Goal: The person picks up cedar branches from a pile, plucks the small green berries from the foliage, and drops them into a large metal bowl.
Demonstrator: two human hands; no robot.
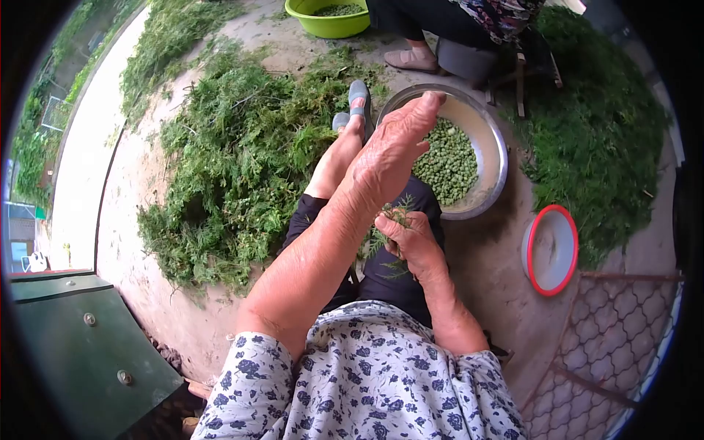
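Observation:
My left hand (400,136) is stretched out over the near-left side of a wide metal bowl (501,161). It appears edge-on, fingers extended and thumb a little apart, with nothing visible in it; the palm side is hidden. Many small round green cones (447,161) fill the bottom of the bowl. Above my lap, my right hand (414,238) is closed on a feathery green conifer sprig (396,216), whose leafy ends poke out above and below the fingers.
A large heap of cut conifer branches (220,169) lies to the left, another pile (601,147) to the right. A red-rimmed basin (576,249) stands at right. Ahead are a lime-green tub (330,26) and a seated person (433,22). A green metal panel (81,352) is lower left.

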